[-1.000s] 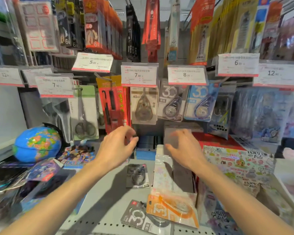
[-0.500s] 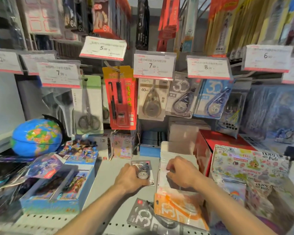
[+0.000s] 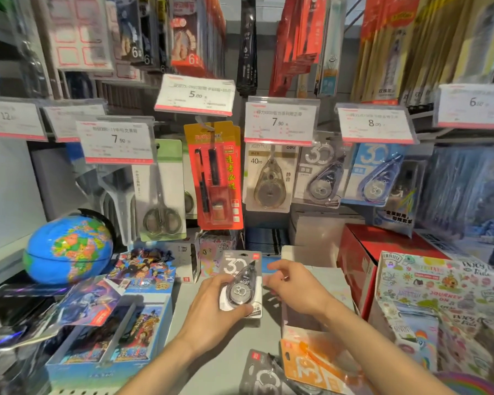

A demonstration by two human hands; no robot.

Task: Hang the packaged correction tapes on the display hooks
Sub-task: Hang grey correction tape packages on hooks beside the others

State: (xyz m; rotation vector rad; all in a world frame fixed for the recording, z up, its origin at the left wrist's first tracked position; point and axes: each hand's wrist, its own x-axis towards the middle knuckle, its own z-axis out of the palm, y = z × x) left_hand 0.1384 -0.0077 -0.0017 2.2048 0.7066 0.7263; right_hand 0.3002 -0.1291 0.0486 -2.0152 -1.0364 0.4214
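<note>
At lower centre, the left hand fingers pinch a grey tape pack above the shelf; the right hand, fingers loosely spread, reaches for its top. Next, its hole likely needs aligning with a hook

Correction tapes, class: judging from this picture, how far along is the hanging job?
Done: a 40m tape, a grey 30 tape and a blue 30 tape hang on hooks. In hand: the left hand holds a grey pack, the right hand beside it. Left: an orange pack and another grey pack lie on the shelf.
</note>
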